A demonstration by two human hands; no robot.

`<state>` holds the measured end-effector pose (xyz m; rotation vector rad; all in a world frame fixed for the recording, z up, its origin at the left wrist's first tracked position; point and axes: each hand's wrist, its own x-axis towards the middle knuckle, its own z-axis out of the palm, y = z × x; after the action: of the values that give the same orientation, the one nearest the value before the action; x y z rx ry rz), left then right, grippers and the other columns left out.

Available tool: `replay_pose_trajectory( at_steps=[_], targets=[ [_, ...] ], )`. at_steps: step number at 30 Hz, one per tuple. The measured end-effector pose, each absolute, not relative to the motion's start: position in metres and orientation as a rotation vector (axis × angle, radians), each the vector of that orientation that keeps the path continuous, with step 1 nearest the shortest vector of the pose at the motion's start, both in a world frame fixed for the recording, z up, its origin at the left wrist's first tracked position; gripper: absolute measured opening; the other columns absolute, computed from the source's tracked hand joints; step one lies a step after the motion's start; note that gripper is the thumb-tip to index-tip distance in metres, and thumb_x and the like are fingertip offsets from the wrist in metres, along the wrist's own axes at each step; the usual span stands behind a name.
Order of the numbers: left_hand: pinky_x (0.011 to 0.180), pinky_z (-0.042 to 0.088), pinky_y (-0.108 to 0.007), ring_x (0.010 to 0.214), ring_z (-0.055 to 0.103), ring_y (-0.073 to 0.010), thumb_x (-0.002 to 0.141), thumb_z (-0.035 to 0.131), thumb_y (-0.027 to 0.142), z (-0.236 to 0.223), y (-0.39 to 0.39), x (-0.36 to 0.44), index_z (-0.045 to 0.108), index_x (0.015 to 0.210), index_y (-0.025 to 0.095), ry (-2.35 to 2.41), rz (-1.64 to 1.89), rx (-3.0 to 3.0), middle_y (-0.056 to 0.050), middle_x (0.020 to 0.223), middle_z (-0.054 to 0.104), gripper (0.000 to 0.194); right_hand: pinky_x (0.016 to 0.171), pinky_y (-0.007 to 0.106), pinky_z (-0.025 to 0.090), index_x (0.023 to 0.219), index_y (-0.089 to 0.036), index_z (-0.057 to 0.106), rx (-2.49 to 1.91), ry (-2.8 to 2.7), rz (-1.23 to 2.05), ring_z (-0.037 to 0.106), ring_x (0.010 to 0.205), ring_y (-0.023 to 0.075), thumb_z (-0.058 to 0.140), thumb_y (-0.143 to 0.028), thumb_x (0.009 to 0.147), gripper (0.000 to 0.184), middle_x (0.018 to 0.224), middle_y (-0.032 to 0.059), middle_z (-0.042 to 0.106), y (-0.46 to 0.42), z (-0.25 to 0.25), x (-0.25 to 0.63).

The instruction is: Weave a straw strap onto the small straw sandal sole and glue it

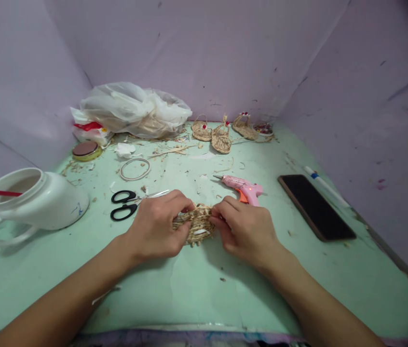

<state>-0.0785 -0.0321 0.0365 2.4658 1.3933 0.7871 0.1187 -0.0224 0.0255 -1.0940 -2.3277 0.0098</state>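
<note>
Between my hands is a small woven straw piece (198, 232), tan, with a white patch on its face and a knobbly lower edge. My left hand (162, 224) pinches its left side between thumb and fingers. At the upper right edge, the closed fingertips of my right hand (245, 231) grip the same piece. Black-handled scissors (123, 205) lie just left of my left hand, their blades partly behind it. Beyond my right hand rests a pink glue gun (242, 187) with an orange trigger, its nozzle pointing left.
A white jug (55, 202) holding a red stick lies at left. Toward the back are a plastic bag (135, 108), a round tin (87, 150), a ring (135, 169) and small woven baskets (221, 140). A phone (316, 207) and a pen (325, 185) lie at right.
</note>
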Motion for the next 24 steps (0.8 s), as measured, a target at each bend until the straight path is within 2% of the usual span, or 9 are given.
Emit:
replay_pose_trajectory(
  at_steps=[2,5,9,11,15,17,19,21,24],
  targets=[
    [0.053,0.035,-0.023,0.06,0.05,-0.0113,0.066,0.053,0.014,0.036,-0.032,-0.079,0.059,0.081,0.016,1.391,0.792,2.459,-0.002,0.077,0.061,0.016,0.045,0.025,0.029,0.07,-0.019,0.053,-1.031,-2.192,0.123,0.047,0.049,0.0121,0.048,-0.017,0.08,0.011,0.062,0.0004,0.054,-0.022,0.029,0.122],
    [0.052,0.035,-0.023,0.059,0.05,-0.011,0.066,0.054,0.013,0.036,-0.031,-0.079,0.059,0.081,0.016,1.399,0.798,2.438,-0.002,0.076,0.06,0.015,0.048,0.025,0.036,0.071,-0.02,0.05,-0.932,-1.618,0.32,0.048,0.052,0.011,0.051,-0.017,0.081,0.01,0.066,-0.0014,0.05,-0.017,0.04,0.133],
    [0.054,0.036,-0.024,0.06,0.05,-0.011,0.065,0.055,0.012,0.037,-0.031,-0.079,0.059,0.079,0.015,1.436,0.805,2.39,-0.001,0.076,0.06,0.015,0.036,0.024,0.03,0.068,-0.02,0.057,-0.85,-1.044,0.415,0.043,0.041,0.0096,0.061,-0.021,0.077,0.01,0.057,-0.0028,0.05,-0.007,0.055,0.151],
    [0.055,0.038,-0.024,0.061,0.05,-0.0111,0.065,0.055,0.012,0.036,-0.031,-0.079,0.059,0.079,0.015,1.468,0.815,2.36,-0.001,0.076,0.06,0.015,0.033,0.025,0.028,0.06,-0.019,0.057,-0.863,-0.979,0.411,0.038,0.036,0.0086,0.061,-0.026,0.077,0.019,0.05,-0.0037,0.047,-0.006,0.057,0.156],
    [0.056,0.039,-0.024,0.062,0.052,-0.0117,0.066,0.056,0.014,0.034,-0.03,-0.081,0.059,0.081,0.016,1.523,0.852,2.329,-0.001,0.077,0.061,0.015,0.035,0.023,0.028,0.046,-0.019,0.046,-0.977,-1.323,0.386,0.033,0.036,0.0072,0.054,-0.028,0.082,0.038,0.042,-0.0054,0.038,-0.011,0.049,0.153],
    [0.056,0.04,-0.025,0.064,0.053,-0.0125,0.067,0.056,0.014,0.033,-0.03,-0.081,0.059,0.083,0.017,1.529,0.859,2.334,-0.002,0.078,0.061,0.016,0.043,0.024,0.037,0.054,-0.019,0.054,-0.956,-1.745,0.439,0.046,0.045,0.0095,0.057,-0.021,0.079,0.025,0.051,-0.0023,0.051,-0.015,0.044,0.145],
    [0.057,0.04,-0.025,0.066,0.054,-0.0133,0.067,0.056,0.015,0.033,-0.03,-0.081,0.059,0.083,0.017,1.529,0.858,2.337,-0.002,0.079,0.061,0.017,0.053,0.025,0.044,0.071,-0.019,0.061,-0.824,-2.133,0.493,0.056,0.06,0.0121,0.056,-0.016,0.077,0.009,0.072,0.0019,0.063,-0.019,0.037,0.137],
    [0.057,0.04,-0.026,0.066,0.055,-0.0136,0.067,0.056,0.015,0.033,-0.03,-0.081,0.059,0.084,0.017,1.534,0.852,2.331,-0.002,0.078,0.061,0.017,0.055,0.024,0.043,0.08,-0.02,0.063,-0.764,-2.349,0.436,0.059,0.064,0.0123,0.054,-0.015,0.078,0.01,0.08,0.0027,0.064,-0.02,0.029,0.128],
    [0.056,0.041,-0.025,0.065,0.055,-0.0134,0.067,0.056,0.015,0.033,-0.031,-0.081,0.059,0.084,0.016,1.537,0.846,2.33,-0.002,0.079,0.062,0.017,0.048,0.024,0.037,0.082,-0.019,0.063,-0.878,-2.405,0.228,0.058,0.057,0.0128,0.054,-0.021,0.08,0.01,0.074,0.0029,0.064,-0.022,0.018,0.118]
  ],
)
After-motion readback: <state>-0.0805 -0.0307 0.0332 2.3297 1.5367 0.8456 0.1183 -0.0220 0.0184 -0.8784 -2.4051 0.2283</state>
